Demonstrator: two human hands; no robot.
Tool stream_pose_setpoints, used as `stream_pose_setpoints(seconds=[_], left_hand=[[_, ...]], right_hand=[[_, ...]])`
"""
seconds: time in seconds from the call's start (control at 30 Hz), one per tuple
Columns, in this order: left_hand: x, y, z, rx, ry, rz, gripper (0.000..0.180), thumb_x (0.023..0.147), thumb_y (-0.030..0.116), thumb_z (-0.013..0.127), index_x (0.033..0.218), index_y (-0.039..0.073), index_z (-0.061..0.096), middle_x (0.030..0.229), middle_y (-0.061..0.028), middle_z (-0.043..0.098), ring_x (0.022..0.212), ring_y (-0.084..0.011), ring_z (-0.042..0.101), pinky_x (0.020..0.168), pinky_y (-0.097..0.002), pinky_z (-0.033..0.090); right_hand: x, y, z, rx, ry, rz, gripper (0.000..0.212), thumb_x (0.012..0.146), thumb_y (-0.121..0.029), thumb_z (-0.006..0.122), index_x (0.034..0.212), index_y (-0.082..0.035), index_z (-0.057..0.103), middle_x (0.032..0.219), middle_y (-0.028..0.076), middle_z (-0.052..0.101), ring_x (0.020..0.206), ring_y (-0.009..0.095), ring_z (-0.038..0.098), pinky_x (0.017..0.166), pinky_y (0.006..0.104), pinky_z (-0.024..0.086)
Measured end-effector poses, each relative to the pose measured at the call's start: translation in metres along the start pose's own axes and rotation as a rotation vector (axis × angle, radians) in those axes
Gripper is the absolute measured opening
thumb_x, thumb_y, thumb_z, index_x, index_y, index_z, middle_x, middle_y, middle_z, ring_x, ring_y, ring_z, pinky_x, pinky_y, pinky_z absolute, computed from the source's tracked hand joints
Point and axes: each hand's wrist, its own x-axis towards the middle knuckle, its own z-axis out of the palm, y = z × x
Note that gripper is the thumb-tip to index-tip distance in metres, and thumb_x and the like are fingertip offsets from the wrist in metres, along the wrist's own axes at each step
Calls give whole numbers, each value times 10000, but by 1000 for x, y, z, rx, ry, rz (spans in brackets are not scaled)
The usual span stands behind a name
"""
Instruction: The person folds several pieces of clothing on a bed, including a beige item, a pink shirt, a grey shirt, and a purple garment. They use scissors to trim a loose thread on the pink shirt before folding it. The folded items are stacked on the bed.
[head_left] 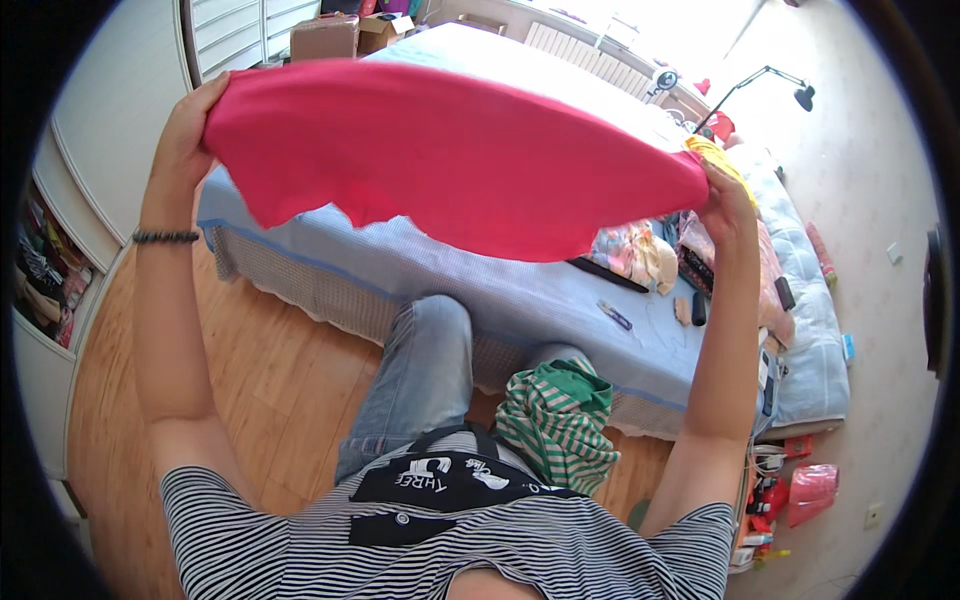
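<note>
A bright pink-red cloth [450, 150] is stretched wide in front of me, raised above the bed. My left hand [188, 130] grips its upper left corner, and a dark bead bracelet circles that wrist. At the opposite end my right hand [725, 200] is closed on the cloth's right corner. The lower edge hangs loose and wavy; whether it is a garment I cannot tell. Over my right thigh lies a green-and-white striped garment [555, 420], crumpled.
The bed [440, 260] with a light blue cover stands before my knees. On its right part lie scissors [615, 315], a small black object [699, 308] and a patterned cloth [635, 255]. Cardboard boxes [325, 38] stand at the back left, an open wardrobe compartment [50, 260] at far left.
</note>
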Motion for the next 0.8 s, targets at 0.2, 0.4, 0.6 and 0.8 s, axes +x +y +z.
stream_pose_setpoints(seconds=[0.2,0.4,0.6,0.8], left_hand=[[21,-34,-2,-116,15,-192,286,916,162,572,1138,-19,579,1034,-117,657,865,-159,648,793,-271,538],[82,-192,-4,-259,19,-289,520,884,69,593,1336,-32,355,1123,-133,575,995,-198,597,874,-323,518],[23,-306,-8,415,-17,-231,521,821,147,684,1289,33,488,1209,-149,526,1119,-243,524,937,-340,437],[-20,-326,32,1026,-52,143,490,728,149,750,1173,38,578,1145,-127,542,1078,-287,517,943,-360,423]], right_hand=[[52,37,-20,2,24,37,254,871,-10,585,1117,19,526,937,104,615,830,194,639,743,313,540],[111,158,-25,-8,7,68,512,841,14,606,1313,14,408,1061,140,611,862,183,626,719,279,518],[63,261,-23,-860,-98,-75,501,751,-109,730,1207,-16,543,1153,136,591,974,215,596,786,317,498],[-8,283,-33,-1287,-243,-284,450,675,-132,766,1081,-16,611,1058,156,585,992,318,567,873,369,460]])
